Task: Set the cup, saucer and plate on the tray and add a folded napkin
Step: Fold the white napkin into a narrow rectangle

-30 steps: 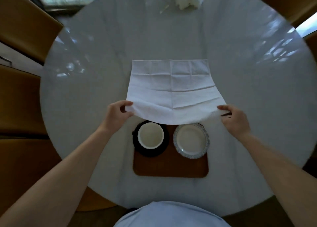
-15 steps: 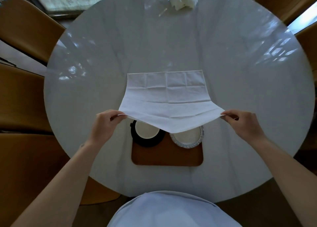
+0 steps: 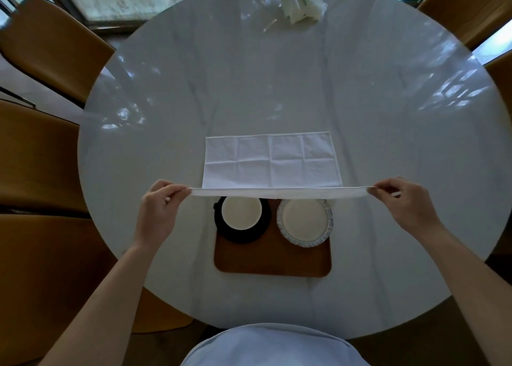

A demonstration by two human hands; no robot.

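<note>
We see a round, glossy pale grey surface [image 3: 277,88] with faint marble-like veins and window glare on its left and right sides. In the centre of the frame lies a white cloth napkin [image 3: 270,160], thin and matte, crossed by a grid of old fold creases. Its far edge rests flat on the surface; its near edge is lifted and stretched taut into a straight band across the middle of the frame. Our left hand [image 3: 159,213] pinches the left corner between thumb and curled fingers, and our right hand [image 3: 407,206] pinches the right corner the same way.

Just below that band, lower centre, sits a flat wooden tray [image 3: 273,260], brown with rounded corners. On its left half a black saucer [image 3: 243,234] carries a round cup [image 3: 241,212] with a cream interior and a dark handle toward the upper left. Beside it, on the right half, lies a pale plate [image 3: 304,221] with a scalloped, patterned rim. The raised napkin edge hides the far rims of cup and plate.

The tray's near half is bare wood. Wide bare surface spreads left, right and beyond the napkin. At the top edge sits a crumpled white bundle [image 3: 300,2]. Tan chairs [image 3: 52,44] ring the surface at the left and upper right.
</note>
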